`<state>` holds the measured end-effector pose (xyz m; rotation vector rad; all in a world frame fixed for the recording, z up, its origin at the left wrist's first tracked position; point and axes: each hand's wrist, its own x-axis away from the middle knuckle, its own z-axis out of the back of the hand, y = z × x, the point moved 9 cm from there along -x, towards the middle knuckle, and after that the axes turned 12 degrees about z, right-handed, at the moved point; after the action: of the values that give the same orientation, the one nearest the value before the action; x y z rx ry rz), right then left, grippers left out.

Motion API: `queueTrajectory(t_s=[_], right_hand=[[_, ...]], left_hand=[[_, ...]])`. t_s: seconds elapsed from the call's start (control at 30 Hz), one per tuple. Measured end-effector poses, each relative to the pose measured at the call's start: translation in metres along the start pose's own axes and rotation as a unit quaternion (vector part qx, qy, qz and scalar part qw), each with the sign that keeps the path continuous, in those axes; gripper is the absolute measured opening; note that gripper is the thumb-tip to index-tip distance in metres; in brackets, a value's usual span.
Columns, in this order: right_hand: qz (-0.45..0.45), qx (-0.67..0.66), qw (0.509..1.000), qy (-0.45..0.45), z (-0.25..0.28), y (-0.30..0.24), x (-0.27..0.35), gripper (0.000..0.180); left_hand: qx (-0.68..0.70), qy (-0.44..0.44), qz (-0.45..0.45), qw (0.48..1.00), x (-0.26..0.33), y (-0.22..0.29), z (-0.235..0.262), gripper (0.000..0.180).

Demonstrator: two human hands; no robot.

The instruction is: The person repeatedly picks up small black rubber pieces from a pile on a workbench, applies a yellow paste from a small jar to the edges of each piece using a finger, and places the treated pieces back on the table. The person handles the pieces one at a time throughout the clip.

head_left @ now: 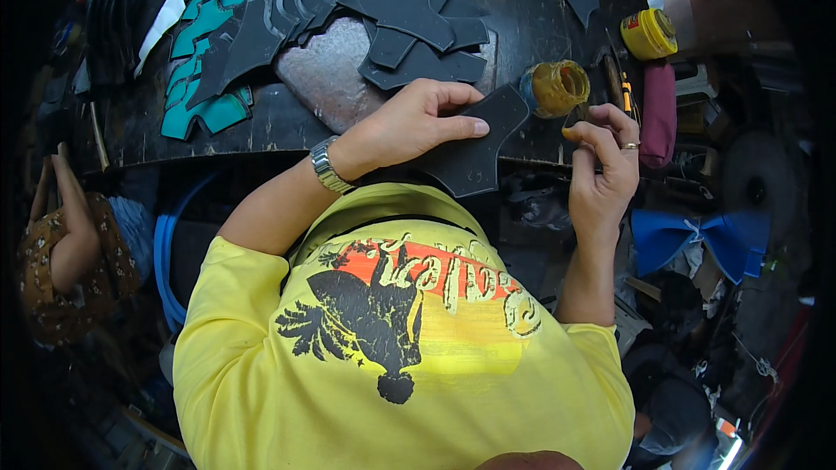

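Note:
My left hand (407,126) grips a flat dark cut piece (477,144), like leather or sheet material, with the thumb on top and the fingers underneath. The piece sticks out past the table's near edge. To its right, my right hand (607,155) has its fingers pinched beside an open jar (557,90) of yellow-brown paste. Something small and dark is between those fingers, too hidden to name. A yellow-brown smear shows at a fingertip. Beyond my left hand, several similar dark pieces (405,13) lie piled on and beside a grey stone slab (326,70).
Rows of overlapping dark and teal cut pieces (213,22) cover the table's far left. A yellow tub (649,33) and a maroon block-shaped thing (658,113) sit at the right. Another person (78,244) is at the left. Blue sheet material (701,239) lies at lower right.

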<state>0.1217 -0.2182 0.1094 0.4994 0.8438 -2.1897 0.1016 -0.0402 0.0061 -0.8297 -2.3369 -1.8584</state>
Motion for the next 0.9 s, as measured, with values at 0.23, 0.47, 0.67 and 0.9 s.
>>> queueTrajectory(t_s=[0.23, 0.47, 0.67, 0.9], right_hand=[[0.028, -0.168, 0.985, -0.012, -0.034, -0.015, -0.007, 0.050], [0.033, -0.151, 0.988, 0.001, -0.041, -0.013, -0.002, 0.047], [0.116, -0.021, 0.992, 0.041, -0.018, -0.025, 0.007, 0.046], [0.090, -0.026, 0.995, 0.046, -0.025, -0.023, 0.004, 0.051]], left_hand=[[-0.032, -0.026, -0.016, 0.999, 0.004, -0.004, -0.013, 0.037], [0.003, -0.029, -0.014, 0.999, 0.008, -0.004, -0.010, 0.038], [0.212, -0.056, 0.023, 0.975, 0.010, -0.007, -0.003, 0.035], [0.147, -0.006, -0.004, 0.989, 0.004, -0.004, -0.005, 0.034]])
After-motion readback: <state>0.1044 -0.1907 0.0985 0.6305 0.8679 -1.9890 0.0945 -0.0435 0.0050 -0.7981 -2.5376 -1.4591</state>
